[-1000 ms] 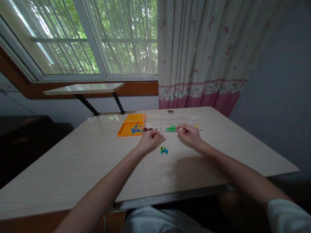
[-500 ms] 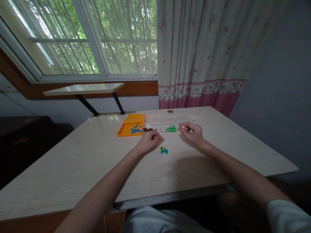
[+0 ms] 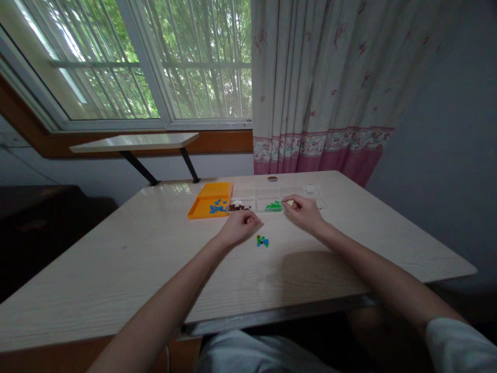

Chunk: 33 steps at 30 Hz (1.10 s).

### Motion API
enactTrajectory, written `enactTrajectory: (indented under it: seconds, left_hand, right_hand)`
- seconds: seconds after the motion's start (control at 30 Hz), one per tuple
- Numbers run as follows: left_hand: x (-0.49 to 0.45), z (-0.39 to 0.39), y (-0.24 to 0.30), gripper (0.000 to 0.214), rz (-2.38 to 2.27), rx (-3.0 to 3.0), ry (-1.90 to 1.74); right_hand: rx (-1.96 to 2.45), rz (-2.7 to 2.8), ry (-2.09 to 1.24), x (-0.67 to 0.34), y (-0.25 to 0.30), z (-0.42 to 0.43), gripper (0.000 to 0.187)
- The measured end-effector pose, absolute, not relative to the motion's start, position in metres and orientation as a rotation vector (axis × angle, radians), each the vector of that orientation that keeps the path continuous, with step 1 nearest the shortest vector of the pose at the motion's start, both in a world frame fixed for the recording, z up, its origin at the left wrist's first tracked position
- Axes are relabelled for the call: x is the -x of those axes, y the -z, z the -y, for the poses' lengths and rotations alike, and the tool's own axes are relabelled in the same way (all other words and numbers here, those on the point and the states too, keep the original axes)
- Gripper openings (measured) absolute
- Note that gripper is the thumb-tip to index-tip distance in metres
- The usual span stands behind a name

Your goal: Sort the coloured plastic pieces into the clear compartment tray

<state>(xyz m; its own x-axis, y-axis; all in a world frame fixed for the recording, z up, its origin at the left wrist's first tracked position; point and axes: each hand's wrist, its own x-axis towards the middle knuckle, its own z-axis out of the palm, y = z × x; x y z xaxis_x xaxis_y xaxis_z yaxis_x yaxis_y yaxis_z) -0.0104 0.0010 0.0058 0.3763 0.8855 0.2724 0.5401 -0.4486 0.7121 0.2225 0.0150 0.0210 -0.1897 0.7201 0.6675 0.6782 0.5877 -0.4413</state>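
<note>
Daylight enters through the window [image 3: 205, 62], the right side dim, a soft shadow [image 3: 306, 272] on the desk [image 3: 116, 274].

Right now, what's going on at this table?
A person is working with small plastic pieces at the table. The right hand is just right of the green pieces in a clear divided box; whether it holds one is too small to tell. The left hand is curled in front of the brown pieces. A small multicoloured cluster lies on the table, nearer the person. Blue pieces sit in the orange tray at left.
</note>
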Motion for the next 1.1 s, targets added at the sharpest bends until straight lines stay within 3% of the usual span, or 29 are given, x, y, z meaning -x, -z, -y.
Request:
enactTrajectory:
  seconds: [0.43,1.1]
  left_hand:
    - [0.006,0.012,-0.015,0.025,-1.034,-2.182,-0.499]
    - [0.012,0.017,-0.024,0.025,-1.056,-2.400,-0.356]
  right_hand:
    - [1.542,2.071,0.068,-0.219,-0.010,-0.040,0.023]
    - [0.874,2.654,-0.277,-0.209,-0.017,0.006,0.023]
